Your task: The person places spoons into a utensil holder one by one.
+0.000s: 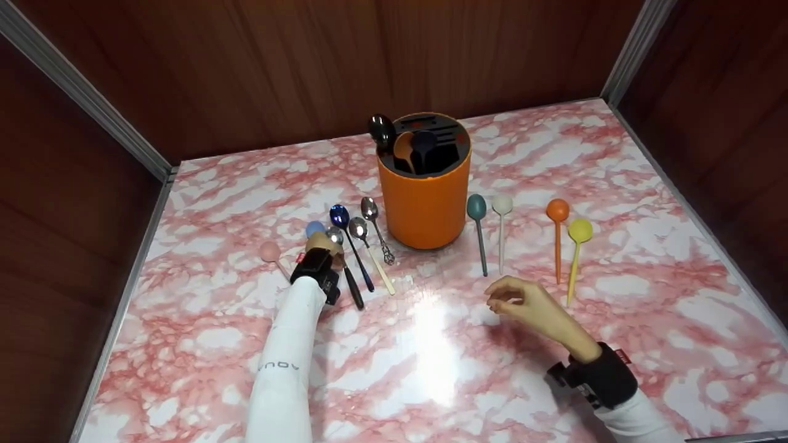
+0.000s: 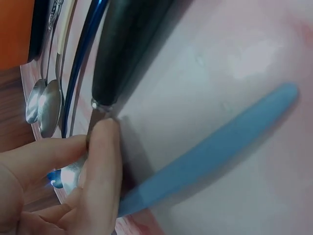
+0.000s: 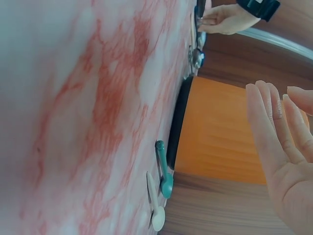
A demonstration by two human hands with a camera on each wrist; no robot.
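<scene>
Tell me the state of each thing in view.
Black-handled spoon: pinched at neck
Left hand: pinching that spoon
Right hand: open, empty
Holder: upright
Black spoon: standing in holder
Tan spoon: standing in holder
Navy spoon: standing in holder
Pink spoon: lying
Light-blue spoon: lying
Dark-blue spoon: lying
Cream-handled spoon: lying
Ornate spoon: lying
Teal spoon: lying
White spoon: lying
Orange spoon: lying
Yellow spoon: lying

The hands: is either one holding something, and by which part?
The left hand pinches the black-handled spoon by its metal neck, right beside the handle. The right hand holds nothing.
</scene>
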